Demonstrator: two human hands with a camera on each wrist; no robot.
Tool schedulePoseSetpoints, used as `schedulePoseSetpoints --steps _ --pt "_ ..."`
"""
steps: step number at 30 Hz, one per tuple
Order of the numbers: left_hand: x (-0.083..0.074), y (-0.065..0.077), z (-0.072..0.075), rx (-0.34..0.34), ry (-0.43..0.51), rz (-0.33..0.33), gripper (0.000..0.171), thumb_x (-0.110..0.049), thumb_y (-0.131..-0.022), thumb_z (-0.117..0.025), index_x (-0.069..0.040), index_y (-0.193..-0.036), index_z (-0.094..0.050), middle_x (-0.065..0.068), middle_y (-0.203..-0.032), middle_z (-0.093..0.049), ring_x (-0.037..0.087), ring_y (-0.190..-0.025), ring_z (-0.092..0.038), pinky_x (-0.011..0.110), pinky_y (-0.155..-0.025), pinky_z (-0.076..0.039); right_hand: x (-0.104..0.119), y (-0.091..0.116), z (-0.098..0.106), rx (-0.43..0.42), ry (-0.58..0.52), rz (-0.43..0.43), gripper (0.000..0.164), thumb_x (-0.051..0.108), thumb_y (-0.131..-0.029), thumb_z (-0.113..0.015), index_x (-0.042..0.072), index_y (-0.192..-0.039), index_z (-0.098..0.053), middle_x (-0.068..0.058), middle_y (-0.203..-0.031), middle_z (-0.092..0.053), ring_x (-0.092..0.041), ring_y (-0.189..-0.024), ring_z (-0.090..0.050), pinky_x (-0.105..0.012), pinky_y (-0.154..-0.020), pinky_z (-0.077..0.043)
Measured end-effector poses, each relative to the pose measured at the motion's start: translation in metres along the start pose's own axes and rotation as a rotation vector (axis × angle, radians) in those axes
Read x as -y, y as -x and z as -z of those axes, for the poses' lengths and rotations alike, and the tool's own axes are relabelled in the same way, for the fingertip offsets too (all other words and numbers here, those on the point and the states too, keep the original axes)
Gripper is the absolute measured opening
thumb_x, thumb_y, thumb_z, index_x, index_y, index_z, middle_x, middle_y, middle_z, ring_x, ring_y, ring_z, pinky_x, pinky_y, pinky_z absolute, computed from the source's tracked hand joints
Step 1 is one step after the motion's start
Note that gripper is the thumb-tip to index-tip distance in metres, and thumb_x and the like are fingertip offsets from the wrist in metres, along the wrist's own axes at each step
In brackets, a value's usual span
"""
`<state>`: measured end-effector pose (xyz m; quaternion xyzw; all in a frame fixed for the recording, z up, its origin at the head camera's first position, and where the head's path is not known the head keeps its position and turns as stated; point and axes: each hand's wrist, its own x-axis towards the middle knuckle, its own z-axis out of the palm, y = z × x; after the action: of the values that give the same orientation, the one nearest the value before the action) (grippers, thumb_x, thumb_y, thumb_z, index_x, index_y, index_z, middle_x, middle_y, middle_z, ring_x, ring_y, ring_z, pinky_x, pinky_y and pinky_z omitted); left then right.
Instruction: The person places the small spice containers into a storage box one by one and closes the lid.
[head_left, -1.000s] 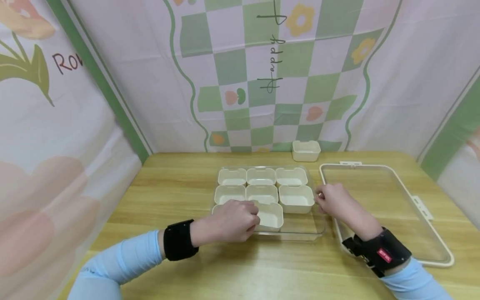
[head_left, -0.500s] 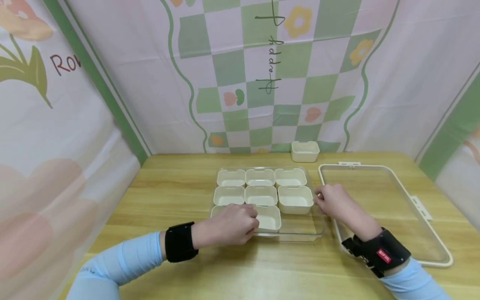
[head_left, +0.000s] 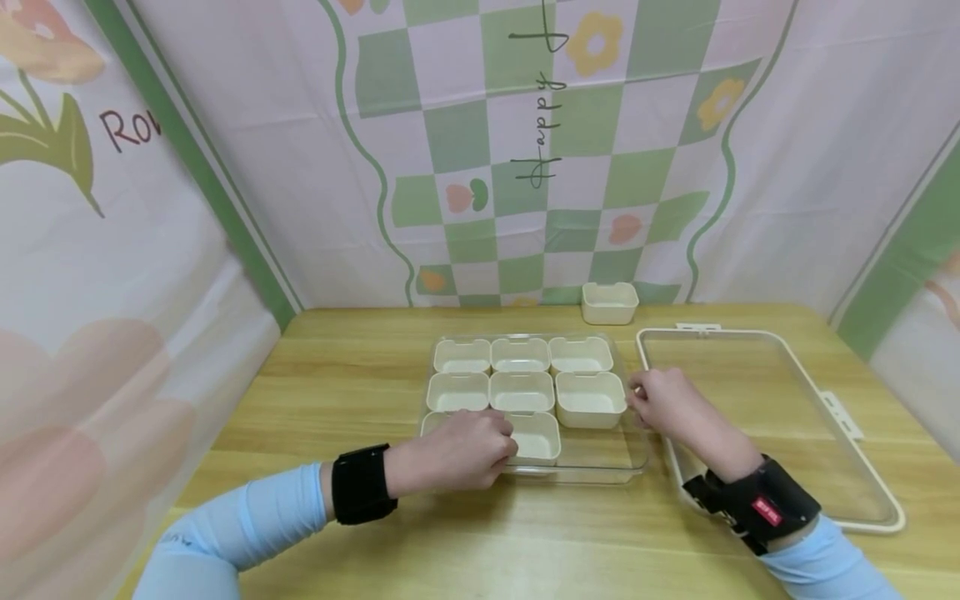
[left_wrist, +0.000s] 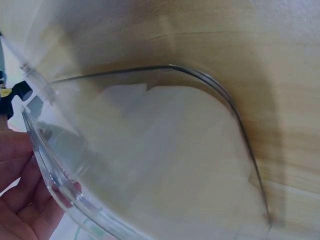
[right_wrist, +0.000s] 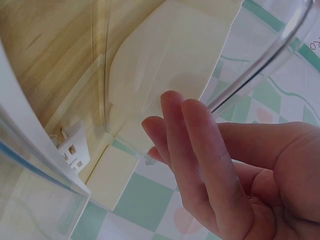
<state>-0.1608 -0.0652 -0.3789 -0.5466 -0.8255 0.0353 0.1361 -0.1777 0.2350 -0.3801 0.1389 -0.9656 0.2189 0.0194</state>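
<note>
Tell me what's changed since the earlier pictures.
The front middle cup has shifted slightly, lower or nearer the person, in the clear tray; the left hand beside it has moved the same way. No new hold or release shows. The right hand at the tray's edge, the lone back cup and the lid look unchanged.

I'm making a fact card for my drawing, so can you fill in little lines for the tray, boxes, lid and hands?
Tray: see-through, on the wooden table
Boxes in it: cream; three at the back, three in the middle, front row partly hidden
Box outside: one, near the table's back edge
Lid: clear, pale frame, right of the tray
Left hand: over the front row
Right hand: at the tray's right edge
</note>
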Motion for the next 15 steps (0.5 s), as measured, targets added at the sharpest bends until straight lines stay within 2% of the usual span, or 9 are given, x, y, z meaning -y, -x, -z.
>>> schedulePoseSetpoints --steps 4,15 --pt "-0.0011 -0.0004 -0.0015 0.012 -0.003 0.005 0.015 -0.015 -0.079 -0.066 -0.019 -0.064 -0.063 -0.007 -0.063 -0.051 0.009 -0.065 -0.054 0.020 -0.048 -0.040 -0.0004 0.0000 -0.0006 -0.002 0.000 -0.004 0.012 0.001 -0.087 -0.056 0.002 -0.075 -0.061 0.002 -0.056 -0.058 -0.008 -0.050 -0.051 -0.022 -0.045 -0.043" --pt "0.0002 -0.0048 0.0005 0.058 0.112 0.044 0.020 -0.008 -0.078 -0.063 -0.017 -0.061 -0.060 -0.008 -0.058 -0.046 0.005 -0.056 -0.046 0.017 -0.047 -0.034 -0.0005 -0.0007 -0.0006 -0.016 0.016 0.009 0.013 0.002 -0.087 -0.056 0.002 -0.075 -0.062 0.003 -0.055 -0.056 -0.008 -0.049 -0.050 -0.023 -0.044 -0.042"
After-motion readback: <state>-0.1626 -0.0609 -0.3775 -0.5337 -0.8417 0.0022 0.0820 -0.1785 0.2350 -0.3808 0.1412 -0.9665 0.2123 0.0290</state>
